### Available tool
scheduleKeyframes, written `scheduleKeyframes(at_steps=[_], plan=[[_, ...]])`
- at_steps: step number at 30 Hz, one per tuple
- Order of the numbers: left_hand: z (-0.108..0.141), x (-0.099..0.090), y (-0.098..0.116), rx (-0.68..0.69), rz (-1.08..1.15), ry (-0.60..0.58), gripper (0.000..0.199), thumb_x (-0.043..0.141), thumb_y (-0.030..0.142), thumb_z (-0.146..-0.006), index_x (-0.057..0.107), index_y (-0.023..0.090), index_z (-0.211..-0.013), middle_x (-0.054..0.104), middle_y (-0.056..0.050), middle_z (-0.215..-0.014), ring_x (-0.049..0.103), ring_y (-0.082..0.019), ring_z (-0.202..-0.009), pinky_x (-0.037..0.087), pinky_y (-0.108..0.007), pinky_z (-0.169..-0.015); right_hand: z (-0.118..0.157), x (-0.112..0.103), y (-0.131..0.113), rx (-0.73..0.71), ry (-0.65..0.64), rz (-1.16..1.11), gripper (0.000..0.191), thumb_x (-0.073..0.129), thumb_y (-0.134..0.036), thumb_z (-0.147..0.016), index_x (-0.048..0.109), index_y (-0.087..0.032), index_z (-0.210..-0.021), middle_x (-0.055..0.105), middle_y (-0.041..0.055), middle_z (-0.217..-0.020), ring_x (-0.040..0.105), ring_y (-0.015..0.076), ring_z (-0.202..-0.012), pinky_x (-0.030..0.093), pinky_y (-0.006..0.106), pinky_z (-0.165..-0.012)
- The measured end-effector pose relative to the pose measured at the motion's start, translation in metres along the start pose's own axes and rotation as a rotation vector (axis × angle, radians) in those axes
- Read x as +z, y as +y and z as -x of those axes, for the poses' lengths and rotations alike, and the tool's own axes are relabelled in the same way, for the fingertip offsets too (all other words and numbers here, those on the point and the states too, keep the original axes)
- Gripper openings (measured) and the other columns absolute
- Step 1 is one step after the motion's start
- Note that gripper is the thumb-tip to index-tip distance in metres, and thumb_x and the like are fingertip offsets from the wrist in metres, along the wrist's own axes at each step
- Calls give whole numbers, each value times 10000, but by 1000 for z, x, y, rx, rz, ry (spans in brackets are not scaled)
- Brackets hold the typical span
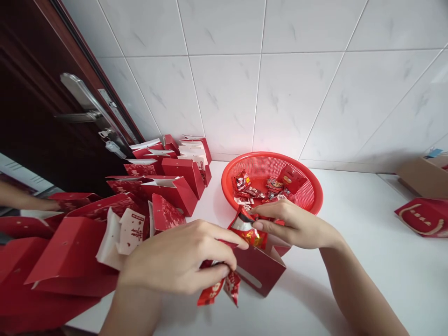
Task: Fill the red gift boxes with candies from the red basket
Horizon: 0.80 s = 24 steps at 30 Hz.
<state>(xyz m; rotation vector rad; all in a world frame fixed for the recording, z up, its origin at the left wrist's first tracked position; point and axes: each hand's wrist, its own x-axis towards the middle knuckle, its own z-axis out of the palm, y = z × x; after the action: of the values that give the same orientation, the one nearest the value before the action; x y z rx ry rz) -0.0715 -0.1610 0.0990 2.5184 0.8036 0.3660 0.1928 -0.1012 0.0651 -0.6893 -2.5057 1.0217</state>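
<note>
My left hand (185,256) is closed on red candy packets (219,287) that hang below its fingers, while its forefinger reaches over the edge of an open red gift box (261,270). At the box's mouth, my right hand (290,221) pinches a red and gold snack packet (248,228), whose lower part is inside the box. Just behind the box is a red plastic basket (315,186) with several wrapped sweets (275,184) in it.
Many red boxes (77,247) with raised flaps crowd the left side. Another person's arm (24,198) reaches in at far left. A dark door (38,70) stands behind. At right are a red box (423,217) and a cardboard box (423,175). White tiles line the back.
</note>
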Motion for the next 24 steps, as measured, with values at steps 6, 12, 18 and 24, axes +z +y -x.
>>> scheduleKeyframes(at_steps=[6, 12, 18, 24], plan=[[-14, 15, -1, 27, -59, -6, 305, 554, 117, -950, 780, 230, -780, 797, -56, -1204, 776, -189, -842, 575, -257, -770, 11, -12, -7, 25, 122, 101, 351, 477, -373, -1091, 629, -176, -844, 679, 68, -870, 621, 188, -808, 495, 326, -771], [-20, 24, -5, 3, -139, -39, 287, 542, 104, -938, 755, 204, -775, 796, -67, -1035, 727, -171, -718, 516, -254, -679, 27, -7, -25, 101, 187, 309, 333, 490, -306, -1071, 664, -187, -813, 693, 90, -840, 634, 191, -741, 491, 308, -681], [-21, 25, -2, 54, -154, 54, 288, 525, 71, -946, 764, 204, -856, 776, -80, -1179, 748, -187, -823, 518, -271, -734, 26, -5, -28, 188, 194, 269, 357, 473, -220, -1045, 483, -207, -688, 560, 7, -637, 439, 128, -553, 342, 287, -536], [-27, 34, -3, 56, -138, -7, 269, 558, 67, -931, 708, 185, -741, 751, -78, -1295, 741, -178, -754, 506, -290, -693, 23, -7, -23, 200, 187, 237, 345, 491, -173, -1009, 399, -220, -681, 513, -13, -630, 396, 126, -563, 325, 285, -537]])
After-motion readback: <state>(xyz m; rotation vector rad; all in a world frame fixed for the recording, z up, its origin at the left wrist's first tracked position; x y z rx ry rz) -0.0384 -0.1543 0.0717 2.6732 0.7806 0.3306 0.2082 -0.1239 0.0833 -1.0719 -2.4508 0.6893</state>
